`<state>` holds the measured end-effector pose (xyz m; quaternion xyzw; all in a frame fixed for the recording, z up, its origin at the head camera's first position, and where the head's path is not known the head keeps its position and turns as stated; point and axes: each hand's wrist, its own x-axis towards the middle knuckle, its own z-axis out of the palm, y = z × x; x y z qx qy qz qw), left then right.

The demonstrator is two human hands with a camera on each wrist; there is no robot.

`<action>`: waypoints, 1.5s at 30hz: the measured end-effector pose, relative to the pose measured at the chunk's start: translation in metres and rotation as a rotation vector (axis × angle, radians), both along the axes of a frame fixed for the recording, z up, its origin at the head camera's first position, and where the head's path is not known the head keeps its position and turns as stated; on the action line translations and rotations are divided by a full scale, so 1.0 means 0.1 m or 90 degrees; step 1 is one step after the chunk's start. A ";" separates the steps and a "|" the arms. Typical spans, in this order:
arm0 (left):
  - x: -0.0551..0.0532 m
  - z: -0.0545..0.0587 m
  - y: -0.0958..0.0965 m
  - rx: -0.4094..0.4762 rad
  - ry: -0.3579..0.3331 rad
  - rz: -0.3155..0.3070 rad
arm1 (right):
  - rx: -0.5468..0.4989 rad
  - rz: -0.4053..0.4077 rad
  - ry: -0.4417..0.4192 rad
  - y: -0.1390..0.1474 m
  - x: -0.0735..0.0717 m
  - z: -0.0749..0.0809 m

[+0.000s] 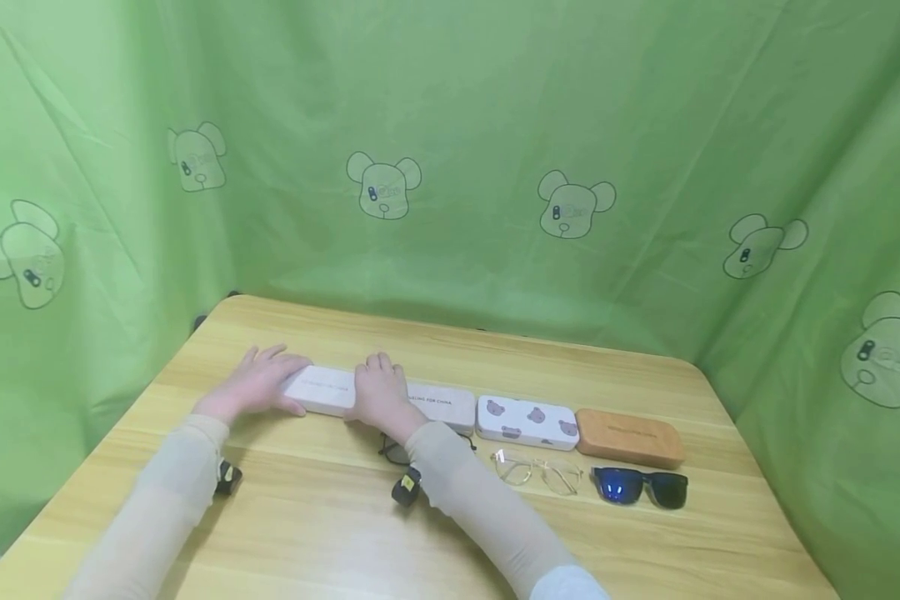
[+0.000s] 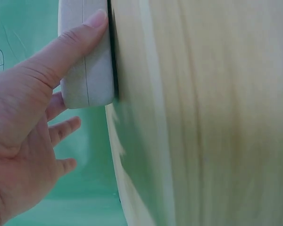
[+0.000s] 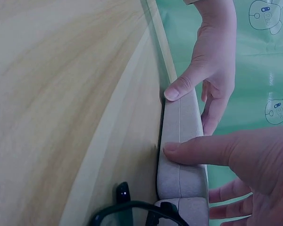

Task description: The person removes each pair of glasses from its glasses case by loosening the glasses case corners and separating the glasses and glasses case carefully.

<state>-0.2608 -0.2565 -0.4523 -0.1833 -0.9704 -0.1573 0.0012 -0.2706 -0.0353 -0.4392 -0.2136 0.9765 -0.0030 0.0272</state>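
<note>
A pale glasses case [image 1: 322, 388] lies at the left end of a row of cases on the table. My left hand [image 1: 258, 385] holds its left end, the thumb on the front side and the index finger behind, as the left wrist view shows; the other fingers spread free. Near its right end, my right hand [image 1: 382, 396] grips the same case, thumb [image 3: 193, 151] across the front seam and fingers at the back. A second grey case [image 1: 444, 406] with dark lettering adjoins it on the right. Dark-framed glasses [image 1: 396, 452] lie in front, partly hidden by my right forearm.
Further right in the row come a white case with bear prints [image 1: 528, 422] and an orange-brown case [image 1: 630, 437]. Clear gold-rimmed glasses [image 1: 537, 472] and dark sunglasses with blue lenses [image 1: 640, 487] lie before them. A green curtain [image 1: 480, 267] surrounds the wooden table [image 1: 307, 517].
</note>
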 end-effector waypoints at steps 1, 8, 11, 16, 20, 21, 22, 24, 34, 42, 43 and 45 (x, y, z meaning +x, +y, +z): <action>0.00 0.00 0.00 -0.001 -0.001 0.001 | -0.001 -0.002 -0.004 0.00 0.00 0.00; 0.03 -0.02 0.02 0.000 -0.015 0.020 | -0.002 0.000 -0.005 0.02 0.02 0.00; 0.04 -0.02 0.04 0.007 -0.021 0.033 | -0.003 0.001 -0.004 0.02 0.02 0.00; 0.06 -0.02 0.05 0.027 -0.051 0.065 | 0.005 0.011 -0.004 0.00 0.03 0.01; 0.08 -0.04 0.05 0.045 -0.067 0.085 | 0.008 0.030 -0.002 -0.04 0.06 0.02; 0.08 -0.04 0.05 0.052 -0.068 0.087 | 0.007 0.034 0.000 -0.05 0.06 0.02; 0.09 -0.04 0.05 0.057 -0.069 0.089 | 0.005 0.039 0.001 -0.07 0.07 0.03; 0.10 -0.04 0.05 0.069 -0.069 0.088 | 0.003 0.046 0.004 -0.10 0.08 0.04; 0.09 -0.18 -0.03 0.265 -0.113 0.067 | -0.008 0.072 0.024 -0.20 0.10 0.03; 0.08 -0.34 -0.10 0.308 -0.095 0.077 | 0.011 0.085 0.049 -0.23 0.05 -0.03; 0.08 -0.35 -0.10 0.308 -0.096 0.090 | 0.015 0.087 0.050 -0.23 0.04 -0.03; 0.08 -0.37 -0.10 0.309 -0.097 0.105 | 0.014 0.086 0.046 -0.24 0.03 -0.02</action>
